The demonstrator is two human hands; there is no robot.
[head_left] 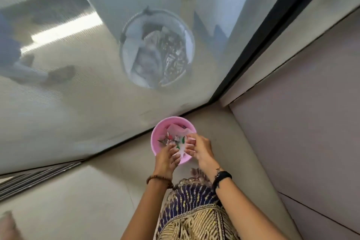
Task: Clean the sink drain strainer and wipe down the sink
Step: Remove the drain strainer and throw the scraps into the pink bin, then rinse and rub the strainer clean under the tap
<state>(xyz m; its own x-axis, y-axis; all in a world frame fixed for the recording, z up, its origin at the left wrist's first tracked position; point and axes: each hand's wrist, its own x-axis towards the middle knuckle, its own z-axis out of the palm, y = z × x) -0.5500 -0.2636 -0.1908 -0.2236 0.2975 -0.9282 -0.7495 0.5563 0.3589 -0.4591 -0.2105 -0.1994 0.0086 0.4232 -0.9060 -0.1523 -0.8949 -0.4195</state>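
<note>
A: Bin (158,134) position?
B: Pink, on the floor (116,191) by the glass (78,103). Left hand (165,159) and right hand (200,149) at its near rim, fingers curled, pinching the clear liner (175,129).
A: Counts?
B: One bin, one liner, two hands.

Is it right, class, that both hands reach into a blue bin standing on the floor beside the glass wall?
Not quite: the head view shows the bin is pink, not blue. Both the left hand and right hand do reach into it, on the floor beside the glass wall.
</note>
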